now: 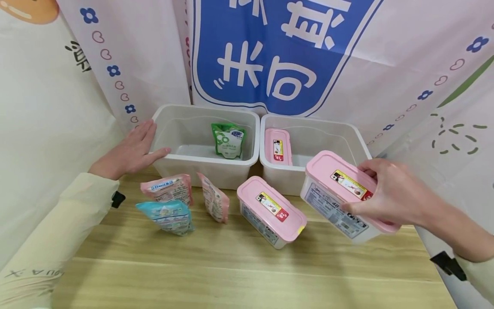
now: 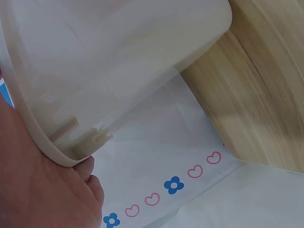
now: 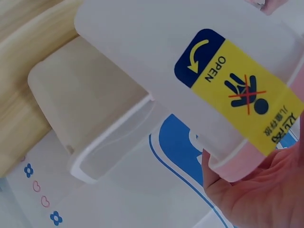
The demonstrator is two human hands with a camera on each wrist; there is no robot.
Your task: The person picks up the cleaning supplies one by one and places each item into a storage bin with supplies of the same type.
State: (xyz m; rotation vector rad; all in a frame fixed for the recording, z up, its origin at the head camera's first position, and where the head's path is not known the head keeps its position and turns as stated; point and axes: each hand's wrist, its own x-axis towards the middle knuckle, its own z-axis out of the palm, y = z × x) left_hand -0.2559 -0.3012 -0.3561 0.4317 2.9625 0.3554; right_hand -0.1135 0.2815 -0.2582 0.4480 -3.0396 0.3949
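My right hand [image 1: 397, 193] grips a clear plastic box with a pink lid [image 1: 332, 171], thumb on the near side and fingers across the far side. The box is tilted in the air before the right white bin [image 1: 283, 176]. A yellow label marked OPEN [image 3: 242, 90] shows on its end. My left hand [image 1: 129, 150] rests on the left corner of the left white bin [image 1: 200, 169], fingers extended along its side and thumb over the front rim. Inside that bin stands a green pouch [image 1: 229, 141]. Another pink-lidded box [image 1: 278, 146] stands in the right bin.
On the wooden table [image 1: 239, 279] before the bins stand two pink packets [image 1: 167, 189], a blue packet [image 1: 170, 218] and another pink-lidded box [image 1: 270, 210]. A printed cloth [image 1: 328, 56] hangs close behind the bins, with white cloth at both sides.
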